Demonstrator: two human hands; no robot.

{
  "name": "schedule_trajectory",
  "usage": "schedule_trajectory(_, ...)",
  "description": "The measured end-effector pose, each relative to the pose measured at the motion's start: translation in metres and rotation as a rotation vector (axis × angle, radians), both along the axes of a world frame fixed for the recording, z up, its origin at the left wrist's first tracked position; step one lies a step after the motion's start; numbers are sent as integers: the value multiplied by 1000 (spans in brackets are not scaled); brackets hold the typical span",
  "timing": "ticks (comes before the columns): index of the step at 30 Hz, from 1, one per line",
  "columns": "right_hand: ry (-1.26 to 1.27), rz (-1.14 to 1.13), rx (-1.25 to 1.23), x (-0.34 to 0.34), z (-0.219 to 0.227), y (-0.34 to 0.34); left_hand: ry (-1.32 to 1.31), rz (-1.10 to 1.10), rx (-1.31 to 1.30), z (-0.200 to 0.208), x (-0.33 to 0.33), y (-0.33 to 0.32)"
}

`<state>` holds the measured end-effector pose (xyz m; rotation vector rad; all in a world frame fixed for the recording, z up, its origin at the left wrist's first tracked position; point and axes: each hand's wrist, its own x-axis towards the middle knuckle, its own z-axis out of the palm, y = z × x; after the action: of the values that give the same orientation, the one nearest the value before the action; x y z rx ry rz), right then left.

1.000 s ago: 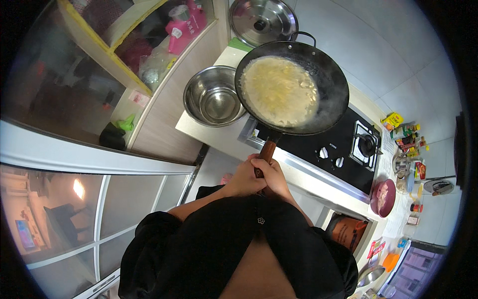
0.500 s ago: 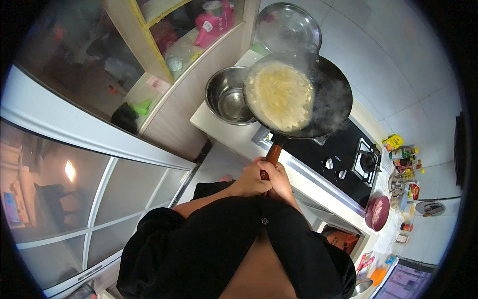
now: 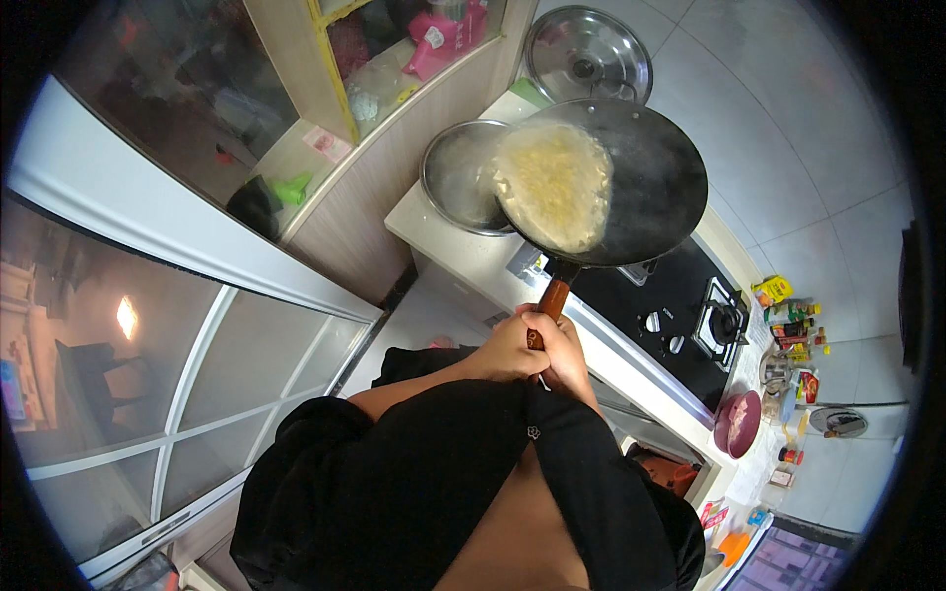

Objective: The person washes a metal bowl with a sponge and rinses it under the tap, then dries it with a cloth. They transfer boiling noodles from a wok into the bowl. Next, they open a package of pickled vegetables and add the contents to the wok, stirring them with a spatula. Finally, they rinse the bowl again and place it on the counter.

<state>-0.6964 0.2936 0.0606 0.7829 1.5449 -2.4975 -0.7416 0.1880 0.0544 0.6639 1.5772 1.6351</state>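
Both my hands are wrapped round the brown wooden handle (image 3: 555, 297) of a black wok (image 3: 662, 187). My left hand (image 3: 507, 352) grips from the left, and my right hand (image 3: 565, 357) closes on it from the right. The wok is held tilted to the left, over the corner of the counter. Pale yellowish pieces in cloudy liquid (image 3: 554, 182) have gathered along its left side. Beneath and beside that rim stands a stainless steel basin (image 3: 445, 187), its inside partly veiled by steam. Whether liquid is falling into it, I cannot tell.
Behind the wok a round metal lid (image 3: 588, 59) leans on the tiled wall. A black gas stove (image 3: 631, 320) is to the right, with a burner stand (image 3: 724, 320). Farther along are a maroon bowl (image 3: 737, 424) and seasoning bottles (image 3: 793, 313). Glass sliding doors (image 3: 236, 364) stand left.
The wok leans farther left, and its contents sit closer to the left rim. Steam now clouds the basin. Both hands have kept hold of the handle.
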Motion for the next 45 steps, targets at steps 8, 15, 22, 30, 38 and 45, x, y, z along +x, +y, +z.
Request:
schedule_trajectory(8,-6,-38,38,4,-3,-1,-87,-16,-2,8,2,-1)
schedule_trajectory(15,0,-52,73,6,1,2,-151,-41,50,17,4,1)
schedule_trajectory(22,17,-65,92,8,2,6,-180,-83,85,18,5,5)
schedule_trajectory(30,8,-55,95,8,7,8,-249,-123,109,21,3,5)
schedule_trajectory(38,-25,-17,161,8,18,8,-252,-106,192,4,6,10)
schedule_trajectory(45,-21,-16,201,6,25,4,-303,-84,218,9,5,7)
